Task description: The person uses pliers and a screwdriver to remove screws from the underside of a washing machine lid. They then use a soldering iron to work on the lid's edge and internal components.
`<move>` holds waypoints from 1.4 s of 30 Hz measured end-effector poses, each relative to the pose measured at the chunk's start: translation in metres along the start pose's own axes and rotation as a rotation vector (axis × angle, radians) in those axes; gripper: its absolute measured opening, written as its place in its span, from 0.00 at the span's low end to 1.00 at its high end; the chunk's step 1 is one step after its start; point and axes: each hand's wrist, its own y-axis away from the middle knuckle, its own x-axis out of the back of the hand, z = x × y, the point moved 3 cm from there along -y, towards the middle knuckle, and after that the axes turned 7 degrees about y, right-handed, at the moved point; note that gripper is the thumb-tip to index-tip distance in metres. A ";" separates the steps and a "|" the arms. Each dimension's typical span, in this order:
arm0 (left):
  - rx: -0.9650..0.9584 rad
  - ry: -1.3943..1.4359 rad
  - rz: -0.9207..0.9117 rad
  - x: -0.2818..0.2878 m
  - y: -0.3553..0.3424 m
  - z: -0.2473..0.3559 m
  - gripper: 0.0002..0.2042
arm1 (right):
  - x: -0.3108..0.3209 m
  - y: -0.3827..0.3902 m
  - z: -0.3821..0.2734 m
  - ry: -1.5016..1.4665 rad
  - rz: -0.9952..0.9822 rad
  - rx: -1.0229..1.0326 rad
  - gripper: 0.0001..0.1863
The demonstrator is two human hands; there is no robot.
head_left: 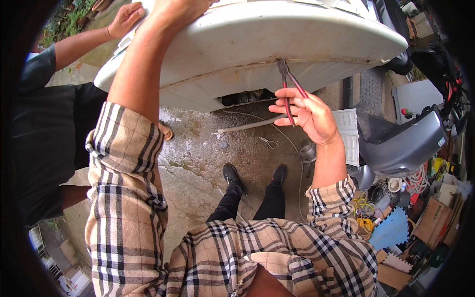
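A large white casing (237, 34) with a rust-marked seam fills the upper view, with an opening underneath. My left hand (180, 12) is closed over its upper edge, fingertips partly out of view. My right hand (314, 116) holds red-handled pliers (289, 81), their jaws touching the seam and fingers loosely curled around the handles. Below the casing, a grey hose (242, 127), thin cable and another hand tool (268, 143) lie on the wet concrete.
Another person (44, 143) stands at left, a hand (123, 20) at the casing. Grey plastic panels (396, 148), white slatted board (346, 136), metal pot (307, 152) and piled cables, foam mats and cardboard (430, 222) crowd the right. Plants (64, 20) grow upper left.
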 end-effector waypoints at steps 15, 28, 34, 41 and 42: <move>-0.117 -0.397 0.239 -0.012 0.014 0.019 0.13 | -0.004 0.008 -0.008 -0.035 0.159 -0.040 0.13; -0.061 -0.324 0.155 -0.028 0.019 0.012 0.11 | 0.002 0.011 0.003 0.223 0.117 -0.115 0.19; -0.101 -0.340 0.168 -0.028 0.019 0.005 0.12 | 0.008 0.011 -0.007 0.332 -0.012 -0.332 0.25; -0.103 -0.343 0.182 -0.030 0.026 -0.009 0.11 | 0.002 0.007 -0.004 0.060 -0.060 -0.335 0.20; -0.095 -0.343 0.182 -0.029 0.027 -0.010 0.11 | -0.007 0.008 -0.007 0.126 0.006 -0.351 0.13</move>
